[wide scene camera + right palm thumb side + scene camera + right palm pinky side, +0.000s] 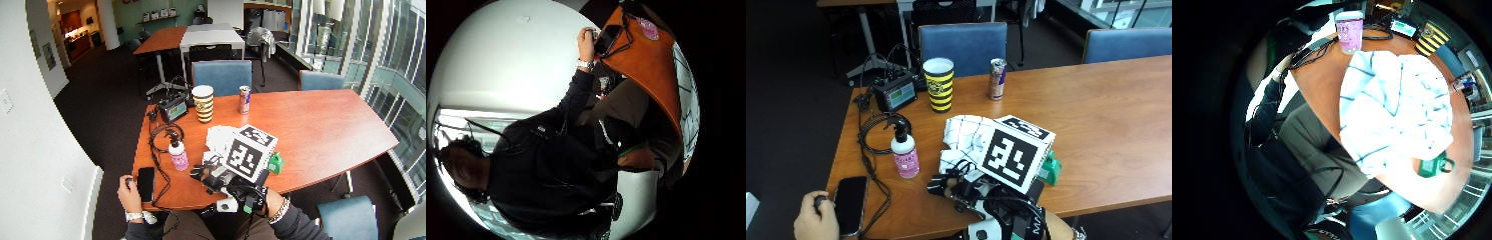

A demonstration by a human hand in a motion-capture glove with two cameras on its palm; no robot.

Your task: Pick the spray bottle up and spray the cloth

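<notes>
in the outside view the gloved right hand (956,187) is hovering at the near edge, fingers loosely released and grasping nothing, with the spray bottle (904,155) standing upright just to its left beside the cloth (965,137). in the little-finger palm view the cloth is filling the frame, so a sideways reach is risking tipping the bottle over.

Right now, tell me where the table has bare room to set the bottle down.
The wooden table lies bare beyond the slim drink can and white checked cloth. Crowded: the pink spray bottle, black cables and black phone. The gloved right hand hovers between bottle and cloth.
</notes>
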